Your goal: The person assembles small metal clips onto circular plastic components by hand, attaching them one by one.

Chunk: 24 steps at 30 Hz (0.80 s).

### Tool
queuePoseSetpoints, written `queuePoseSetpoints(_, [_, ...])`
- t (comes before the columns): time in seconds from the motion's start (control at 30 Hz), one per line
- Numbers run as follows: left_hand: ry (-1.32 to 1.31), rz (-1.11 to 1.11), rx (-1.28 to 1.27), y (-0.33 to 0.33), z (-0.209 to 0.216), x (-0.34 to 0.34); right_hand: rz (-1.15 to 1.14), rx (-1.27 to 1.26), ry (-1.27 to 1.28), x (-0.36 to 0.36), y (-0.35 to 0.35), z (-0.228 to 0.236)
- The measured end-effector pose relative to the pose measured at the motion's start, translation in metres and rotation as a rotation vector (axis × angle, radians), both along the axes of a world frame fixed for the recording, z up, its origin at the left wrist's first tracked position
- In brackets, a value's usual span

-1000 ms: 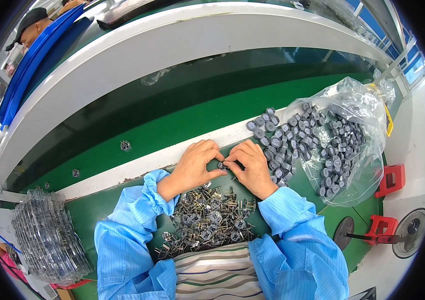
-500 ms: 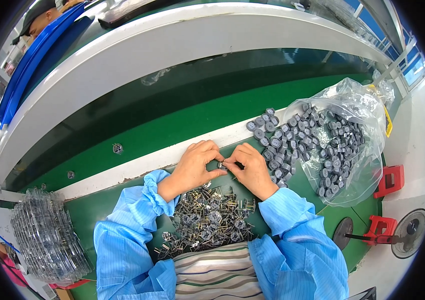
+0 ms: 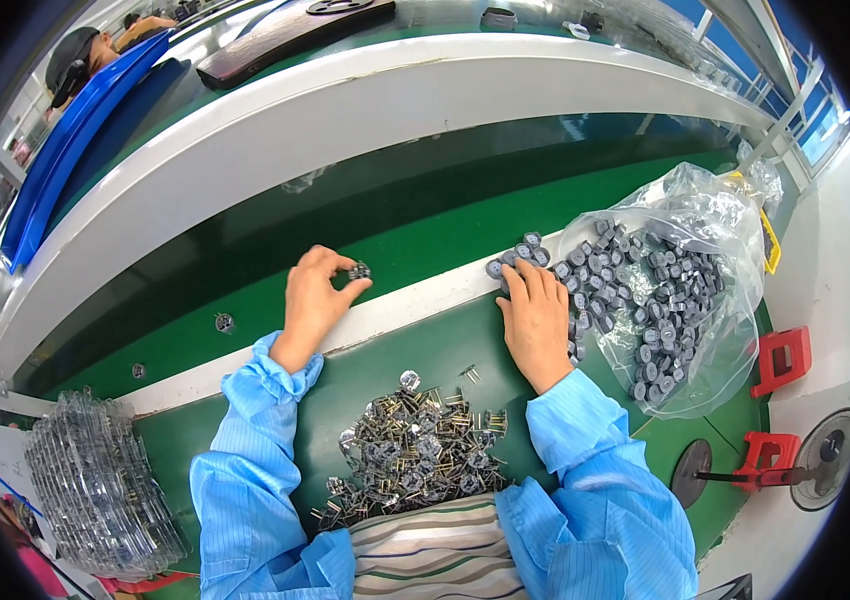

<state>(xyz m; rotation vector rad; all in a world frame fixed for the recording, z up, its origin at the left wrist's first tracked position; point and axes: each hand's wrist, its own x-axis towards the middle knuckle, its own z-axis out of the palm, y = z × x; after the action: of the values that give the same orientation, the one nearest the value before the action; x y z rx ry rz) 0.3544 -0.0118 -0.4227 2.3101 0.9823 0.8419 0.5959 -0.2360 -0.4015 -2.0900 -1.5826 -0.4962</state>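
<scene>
Fingers of our left hand point(image 3: 313, 305) are closed in a thumb-and-fingertip pinch on a small dark part point(image 3: 360, 271), over the green strip point(image 3: 435, 245) beyond the white rail point(image 3: 400, 316); gripping its side probably spares its faces. Our right hand point(image 3: 539, 328) reaches onto the grey round pieces point(image 3: 680, 275), thumb parted from loosely bent fingers; their undersides are hidden, so we cannot tell whether they have hold of one. Those pieces lie in and around a clear bag point(image 3: 730, 372), its open side seemingly turned toward us for easy reach. We have the heap of pinned parts point(image 3: 415, 445) close against our striped cloth point(image 3: 435, 555), likely for short reaches. Between heap and rail, bare green worktop point(image 3: 375, 362) leaves us room; leftward, stacked clear trays point(image 3: 95, 480) border it.
</scene>
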Motion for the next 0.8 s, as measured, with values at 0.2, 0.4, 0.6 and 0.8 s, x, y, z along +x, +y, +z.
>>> queuePoseSetpoints(0.2, [0.047,-0.085,0.235,-0.023,0.018,0.01,0.183,-0.046,0.127,0.002,-0.003,-0.002])
queuePoseSetpoints(0.4, [0.006,-0.559,0.145,-0.075,0.018,0.027,0.459,-0.076,0.54,-0.022,-0.01,0.013])
queuePoseSetpoints(0.6, [0.072,-0.583,0.011,-0.071,0.006,0.024,0.684,-0.394,0.466,-0.009,-0.024,0.022])
queuePoseSetpoints(0.8, [-0.11,-0.672,0.084,-0.062,-0.001,0.028,0.399,-0.195,0.348,-0.012,-0.017,0.013])
